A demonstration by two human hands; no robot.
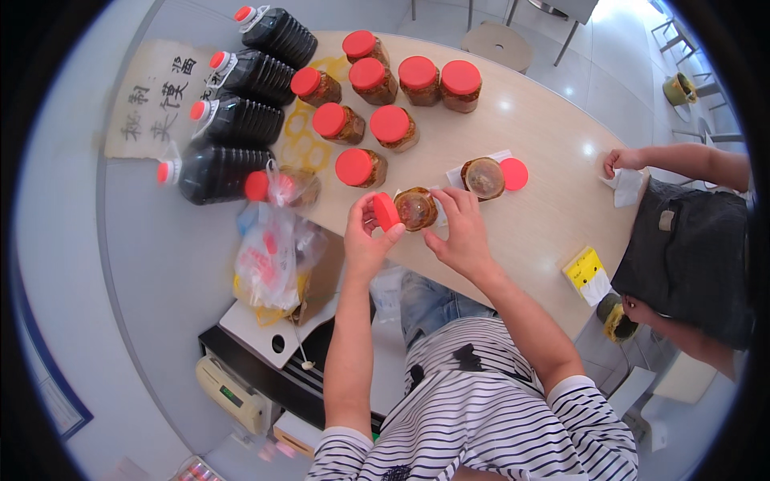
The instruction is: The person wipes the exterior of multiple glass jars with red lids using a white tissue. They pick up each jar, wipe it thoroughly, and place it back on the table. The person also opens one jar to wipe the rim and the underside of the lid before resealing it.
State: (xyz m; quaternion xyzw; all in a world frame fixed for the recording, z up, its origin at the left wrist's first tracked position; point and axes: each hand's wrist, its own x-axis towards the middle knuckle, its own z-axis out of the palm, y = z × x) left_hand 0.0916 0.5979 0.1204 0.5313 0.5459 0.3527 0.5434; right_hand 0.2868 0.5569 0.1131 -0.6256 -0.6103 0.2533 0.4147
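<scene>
- A round jar of reddish-brown contents (pixel 416 210), its glossy translucent top left uncovered by any red lid, was placed at the near edge of the table, between the two hands.
- A round red screw lid (pixel 386 211) was tilted on edge just left of that jar; it was clamped between the thumb and fingers of the left hand (pixel 365 244).
- The right hand (pixel 465 240) was set at the jar's right side, thumb and fingers spread apart; whether the jar was firmly gripped cannot be told.
- Farther right, a second lidless jar (pixel 484 178) was stood on white paper (pixel 455 177), with a flat red lid (pixel 514 174) laid just beside it.
- Beyond the hands, eight red-lidded jars (pixel 394 127) were grouped upright on the pale wood-toned table (pixel 545 224).
- Along the table's left end, four large dark plastic jugs with red caps (pixel 238 120) were lined up.
- Below them, a clear plastic bag (pixel 269 256) was hung near the table edge.
- At the right, a yellow-and-white packet (pixel 587 274) was laid on the table, and white tissue (pixel 626 191) was held by a co-worker's hand (pixel 619 163).
</scene>
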